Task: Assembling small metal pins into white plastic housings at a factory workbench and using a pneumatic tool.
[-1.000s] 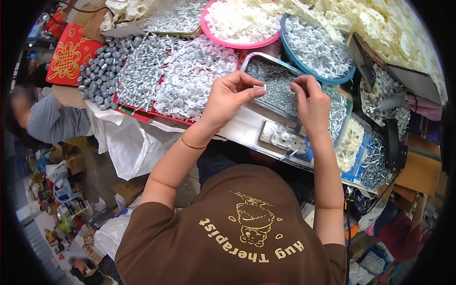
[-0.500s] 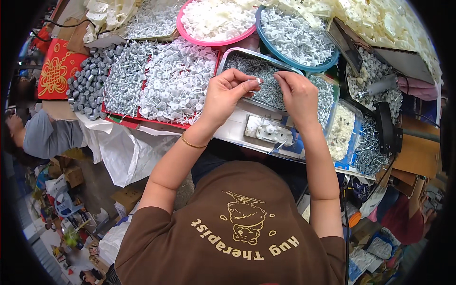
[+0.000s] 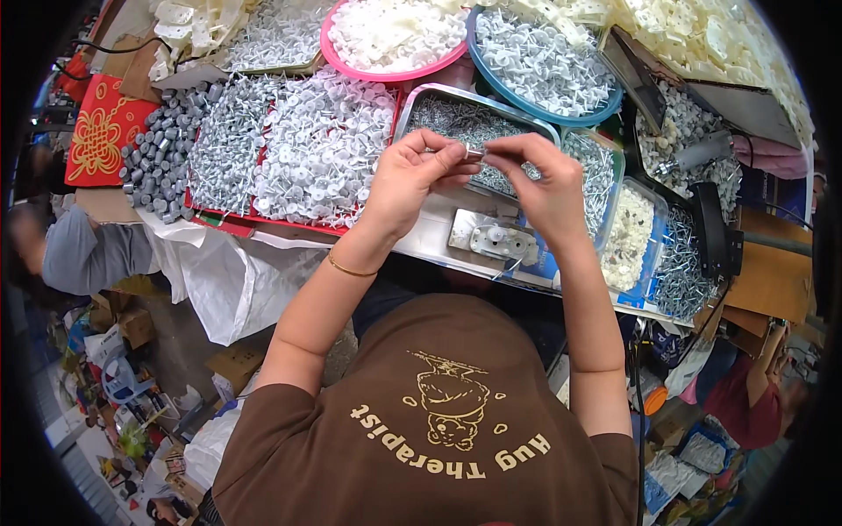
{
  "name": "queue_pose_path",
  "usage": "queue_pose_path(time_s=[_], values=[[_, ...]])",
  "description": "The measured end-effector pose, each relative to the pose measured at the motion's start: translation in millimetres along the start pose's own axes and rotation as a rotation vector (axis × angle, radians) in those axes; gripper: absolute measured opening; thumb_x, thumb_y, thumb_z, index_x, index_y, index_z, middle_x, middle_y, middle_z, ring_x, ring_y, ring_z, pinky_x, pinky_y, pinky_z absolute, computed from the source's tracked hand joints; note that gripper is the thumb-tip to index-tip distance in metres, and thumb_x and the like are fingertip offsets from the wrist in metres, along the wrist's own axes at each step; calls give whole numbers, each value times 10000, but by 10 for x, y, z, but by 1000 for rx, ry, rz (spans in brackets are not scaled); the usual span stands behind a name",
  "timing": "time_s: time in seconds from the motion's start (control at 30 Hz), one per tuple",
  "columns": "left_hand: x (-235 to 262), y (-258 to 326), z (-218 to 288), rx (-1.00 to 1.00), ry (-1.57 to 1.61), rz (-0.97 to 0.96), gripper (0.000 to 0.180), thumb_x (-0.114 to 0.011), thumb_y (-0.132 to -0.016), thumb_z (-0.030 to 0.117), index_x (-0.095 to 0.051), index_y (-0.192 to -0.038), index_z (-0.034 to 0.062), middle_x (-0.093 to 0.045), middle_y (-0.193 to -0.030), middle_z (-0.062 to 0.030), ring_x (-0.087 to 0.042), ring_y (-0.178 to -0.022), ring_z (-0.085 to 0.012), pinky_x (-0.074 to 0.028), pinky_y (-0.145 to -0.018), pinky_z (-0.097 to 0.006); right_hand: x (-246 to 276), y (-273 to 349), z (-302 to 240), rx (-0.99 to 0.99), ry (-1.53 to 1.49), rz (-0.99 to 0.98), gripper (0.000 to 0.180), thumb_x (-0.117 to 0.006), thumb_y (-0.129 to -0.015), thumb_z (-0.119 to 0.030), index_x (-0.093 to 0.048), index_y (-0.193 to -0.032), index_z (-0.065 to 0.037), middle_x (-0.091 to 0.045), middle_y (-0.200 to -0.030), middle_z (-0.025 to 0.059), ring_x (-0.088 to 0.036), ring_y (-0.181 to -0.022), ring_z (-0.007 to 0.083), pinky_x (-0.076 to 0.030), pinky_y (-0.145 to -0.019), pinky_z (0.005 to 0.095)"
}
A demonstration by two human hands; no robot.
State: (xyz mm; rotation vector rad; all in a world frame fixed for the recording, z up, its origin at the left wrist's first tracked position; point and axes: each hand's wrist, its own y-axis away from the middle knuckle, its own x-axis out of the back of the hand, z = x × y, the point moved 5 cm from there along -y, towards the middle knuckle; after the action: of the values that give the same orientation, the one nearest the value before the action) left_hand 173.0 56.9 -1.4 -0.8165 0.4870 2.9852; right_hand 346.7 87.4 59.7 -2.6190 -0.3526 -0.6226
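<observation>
One small part (image 3: 474, 152) sits at the fingertips of two hands, above the near side of a metal tray (image 3: 491, 105).

On my remote feed, the thumb and forefinger of the left hand (image 3: 408, 180) pinch the part, which pokes out toward the right; the right hand's (image 3: 553, 188) bent fingertips come right up to its end, though whether they grasp it I cannot tell. I see both forearms reach forward and lean inward, wrists raised, palms facing each other. I count one bracelet (image 3: 351, 270) on the left wrist, two round basins beyond, one pink (image 3: 386, 76) and one blue (image 3: 570, 116), and one metal block with a white fitting (image 3: 495, 238) between the forearms; the loose screws are too many to count.
</observation>
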Motion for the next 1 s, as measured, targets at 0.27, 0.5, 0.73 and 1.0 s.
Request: queue_pose_path(time_s=[0.27, 0.5, 0.73, 1.0], values=[[-144, 143, -24, 15, -41, -45, 136, -648, -1003, 122, -623, -1075, 9, -731, -1012, -116, -732, -923, -186, -613, -838, -310, -27, 149, -134, 249, 149, 48, 230, -769, -798, 21, -734, -1013, -52, -738, -930, 84, -703, -828, 254, -555, -731, 339], [-392, 669, 164, -590, -1026, -195, 145, -785, -842, 99, -701, -955, 62, -729, -973, -33, -688, -886, -161, -497, -866, -340, 312, 441, -121, -138, -41, 112, 227, -755, -876, -16, -706, -1097, -3, -722, -940, 70, -662, -797, 108, -516, -746, 249], [-479, 867, -101, -970, -1445, -223, 168, -798, -745, 141, -694, -875, 118, -710, -934, 19, -640, -825, -161, -391, -879, -409, 117, 608, -306, 93, 230, -318, 336, -732, -818, -23, -703, -1152, -48, -717, -1046, 74, -661, -957, 264, -516, -892, 366], [-449, 748, -61, -658, -1326, -53, 134, -808, -723, 179, -690, -761, 129, -607, -971, -15, -568, -981, -219, -304, -931, -449, 17, 602, -297, -32, 412, -500, 250, -729, -796, -71, -645, -1031, -63, -705, -904, 138, -673, -865, 326, -512, -783, 421]])
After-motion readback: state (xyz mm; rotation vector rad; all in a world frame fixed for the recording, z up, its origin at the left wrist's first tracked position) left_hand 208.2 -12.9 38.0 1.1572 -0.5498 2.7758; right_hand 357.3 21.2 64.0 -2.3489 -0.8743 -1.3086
